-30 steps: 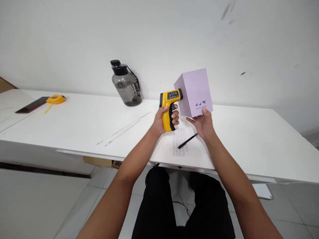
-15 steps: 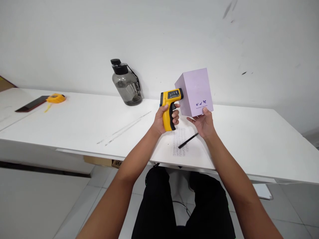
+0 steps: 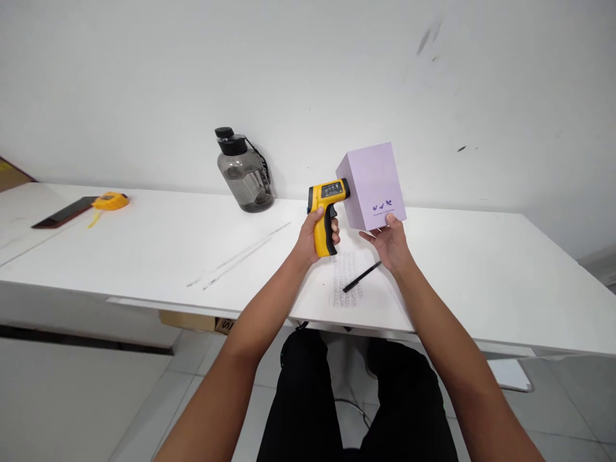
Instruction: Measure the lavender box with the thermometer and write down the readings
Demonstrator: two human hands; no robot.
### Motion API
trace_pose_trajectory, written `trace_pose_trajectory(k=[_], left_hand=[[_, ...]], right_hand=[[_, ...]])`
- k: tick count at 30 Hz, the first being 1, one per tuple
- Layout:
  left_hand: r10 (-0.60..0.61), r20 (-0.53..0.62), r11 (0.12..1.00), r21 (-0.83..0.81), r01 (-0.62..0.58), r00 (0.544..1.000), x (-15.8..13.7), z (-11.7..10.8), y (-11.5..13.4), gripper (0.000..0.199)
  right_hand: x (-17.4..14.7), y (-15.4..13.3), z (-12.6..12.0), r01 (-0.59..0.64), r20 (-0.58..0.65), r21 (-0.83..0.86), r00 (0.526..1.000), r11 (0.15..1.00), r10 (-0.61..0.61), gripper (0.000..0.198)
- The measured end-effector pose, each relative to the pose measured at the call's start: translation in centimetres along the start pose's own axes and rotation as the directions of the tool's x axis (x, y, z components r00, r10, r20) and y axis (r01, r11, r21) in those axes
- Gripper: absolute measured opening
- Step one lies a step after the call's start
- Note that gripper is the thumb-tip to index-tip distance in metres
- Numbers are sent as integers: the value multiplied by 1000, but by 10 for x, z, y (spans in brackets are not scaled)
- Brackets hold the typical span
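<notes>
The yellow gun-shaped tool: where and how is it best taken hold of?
Best grip the yellow tool by its handle, probably from the near left, where the left hand wraps it: the handle is slim and hangs downward, with the trigger on its right side.

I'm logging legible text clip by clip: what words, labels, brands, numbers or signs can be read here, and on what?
Purple box: three small figures; the print line below is too small to read surely.
Cardboard box under the table: possibly "SI", partly hidden.
Yellow gun-shaped device: side label, too small to read.
Bottle strap: lettering, too blurred to read.
Rows of writing by the pen: too faint to read.
</notes>
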State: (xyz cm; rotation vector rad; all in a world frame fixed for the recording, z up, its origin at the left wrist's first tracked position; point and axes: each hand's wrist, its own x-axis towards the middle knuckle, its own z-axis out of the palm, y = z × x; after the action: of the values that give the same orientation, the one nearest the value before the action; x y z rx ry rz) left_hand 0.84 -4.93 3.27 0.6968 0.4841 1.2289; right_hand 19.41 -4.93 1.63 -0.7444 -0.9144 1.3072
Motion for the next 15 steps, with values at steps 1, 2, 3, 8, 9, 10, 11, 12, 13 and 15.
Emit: trace_pose_trajectory(k=[1,2,3,8,9,10,11,12,13,15], left_hand=[[15,-21,1000,16,-15,1000,1,-1,-1,33],[30,-40,999,32,-29,999,2,-2,-2,34],[44,-54,998,45,-42,998,3,-3,-2,35],[81,-56,994,83,-76,995,4,-4,-2,38],[83,-44,993,87,-79,996,3,-4,-2,39],[85,-34,993,87,-82,996,3,-4,-1,40],[85,-25,993,86,-82,996,3,-4,-1,40],[83,-21,993,81,-81,996,3,-4,-1,40],[81,-21,994,76,-79,996,4,-5,-1,40],[76,-22,995,66,-75,997,4,-6,-1,40]], right_hand=[[0,1,0,2,0,0,1000,1000,-2,57],[0,1,0,4,3,-2,1000,1000,-4,57],[1,1,0,6,5,-4,1000,1000,-6,56],[0,-1,0,11,13,3,1000,1000,-11,58],[-1,-2,0,12,13,7,1000,1000,-12,59],[-1,-2,1,13,14,9,1000,1000,-13,59],[-1,-3,1,15,14,9,1000,1000,-15,59],[-1,-3,1,17,14,7,1000,1000,-17,59],[-1,-3,1,19,13,6,1000,1000,-19,59],[-1,-3,1,18,12,3,1000,1000,-18,60]])
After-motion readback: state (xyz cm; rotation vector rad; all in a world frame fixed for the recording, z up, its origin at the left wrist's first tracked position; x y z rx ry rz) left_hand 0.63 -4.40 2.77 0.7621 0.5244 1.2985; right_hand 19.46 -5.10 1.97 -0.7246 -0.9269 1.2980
